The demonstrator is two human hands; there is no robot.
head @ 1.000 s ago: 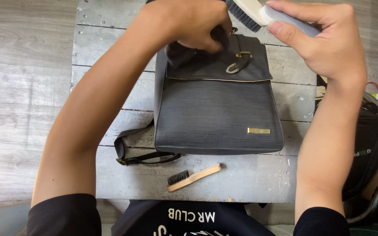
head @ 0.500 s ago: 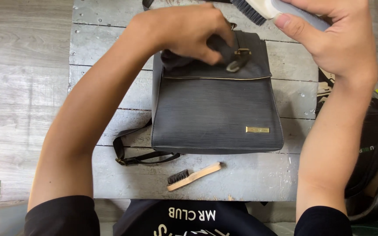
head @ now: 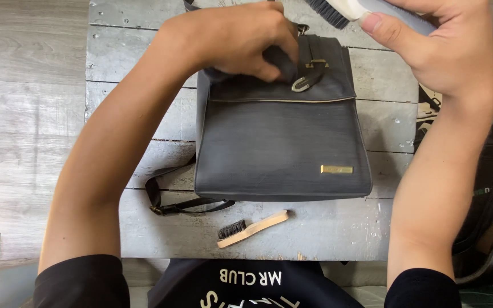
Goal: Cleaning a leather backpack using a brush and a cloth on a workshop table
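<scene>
Backpack [head: 281, 142], dark grey with a fine grain, lies flat on its back in the middle of the desk [head: 144, 51], flap end away from the person, small gold plate near its lower right corner. A dark strap [head: 169, 194] with a buckle trails out from its lower left side onto the boards.

Left hand [head: 241, 40] rests on the flap, grip pressed together around a dark cloth [head: 275, 57] bunched under the fingers, just beside the metal clasp [head: 306, 80]. Cloth touches the flap surface; hand covers most of it.

Right hand [head: 446, 51] is raised above the far right corner of the bag, grip closed around the pale handle of a large brush [head: 343, 10] with dark bristles. Bristles are clear of the bag, not touching.

A small wooden brush [head: 252, 228] lies on the desk just beyond the bag's near edge, apart from both hands. A second dark bag [head: 486, 188] sits off the right edge of the desk.

Judgement: step in hand is wiping the flap around the clasp with the cloth, big brush held in reserve. Working close to the clasp calls for light pressure and keeping the cloth from snagging on the metal, with the bag kept from sliding on the boards.
</scene>
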